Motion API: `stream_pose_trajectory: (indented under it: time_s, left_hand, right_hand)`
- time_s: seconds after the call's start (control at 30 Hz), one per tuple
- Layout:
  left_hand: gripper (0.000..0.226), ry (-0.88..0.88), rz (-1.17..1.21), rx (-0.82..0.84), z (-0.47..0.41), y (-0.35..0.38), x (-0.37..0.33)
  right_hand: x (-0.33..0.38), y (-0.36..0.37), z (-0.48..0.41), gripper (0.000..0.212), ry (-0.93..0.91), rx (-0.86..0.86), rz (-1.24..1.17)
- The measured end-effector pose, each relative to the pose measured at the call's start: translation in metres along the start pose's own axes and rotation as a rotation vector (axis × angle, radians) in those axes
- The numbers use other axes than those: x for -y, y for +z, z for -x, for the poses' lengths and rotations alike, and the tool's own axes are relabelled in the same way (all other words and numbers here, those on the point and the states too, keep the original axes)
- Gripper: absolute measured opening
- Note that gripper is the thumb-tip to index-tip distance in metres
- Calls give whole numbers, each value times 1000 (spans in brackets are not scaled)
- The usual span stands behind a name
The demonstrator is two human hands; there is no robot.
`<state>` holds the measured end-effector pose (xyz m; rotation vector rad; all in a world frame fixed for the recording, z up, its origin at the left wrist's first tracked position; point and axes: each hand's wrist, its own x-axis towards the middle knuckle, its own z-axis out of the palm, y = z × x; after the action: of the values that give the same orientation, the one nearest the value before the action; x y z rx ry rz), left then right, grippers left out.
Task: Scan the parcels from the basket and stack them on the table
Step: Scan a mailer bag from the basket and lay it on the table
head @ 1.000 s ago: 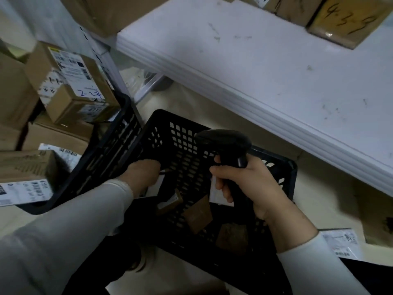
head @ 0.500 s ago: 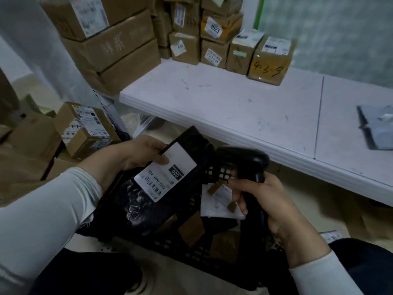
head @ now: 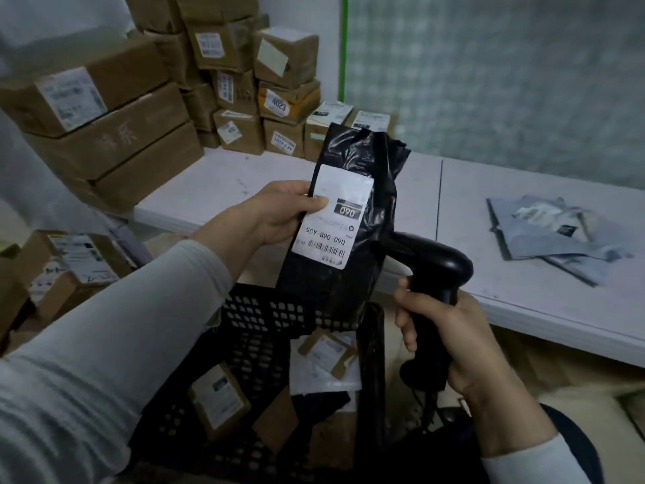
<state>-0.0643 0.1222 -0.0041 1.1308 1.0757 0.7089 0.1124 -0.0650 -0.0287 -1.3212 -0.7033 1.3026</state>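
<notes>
Left hand [head: 279, 211]: grip closed on the black parcel [head: 349, 284], thumb pressed on the upper left of its white label [head: 331, 218], fingers behind the bag.
Black parcel: held upright above the far rim of the basket [head: 258, 309], in front of the table [head: 216, 183] edge. It is a glossy plastic bag with a crumpled top.
Label: faces the camera with the print upside down. It reads "060" and "060-06B-A05", with a barcode at the lower end.
Right hand [head: 450, 337]: grip wrapped round the handle of the scanner [head: 436, 270].
Scanner: black, its head just beside the parcel's right edge. Cannot tell whether they touch.
Basket: black with perforated walls, below the table edge. It holds small brown boxes [head: 218, 399] and a white mailer [head: 324, 375].
Table: white. Cardboard boxes [head: 244, 99] are stacked at the far left, and grey mailers [head: 558, 232] lie flat at the right, well apart from them.
</notes>
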Motion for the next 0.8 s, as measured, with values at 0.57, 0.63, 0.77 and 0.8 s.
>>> stream_pose_trajectory:
  time_s: [0.57,0.63,0.77,0.8]
  left_hand:
    - [32,-52,-29,-224,-32,11,27]
    - [33,-26,-125,-164,-31,5,19]
    - [37,70,-534,-54,-37,5,-2]
    - [38,139,-688,-36,-40,11,-6]
  right_hand:
    - [3,5,-13,8,122,67,156]
    - [5,6,-12,6,118,61,143]
    - [6,5,-9,6,112,45,113]
    - [6,4,-8,7,111,43,109]
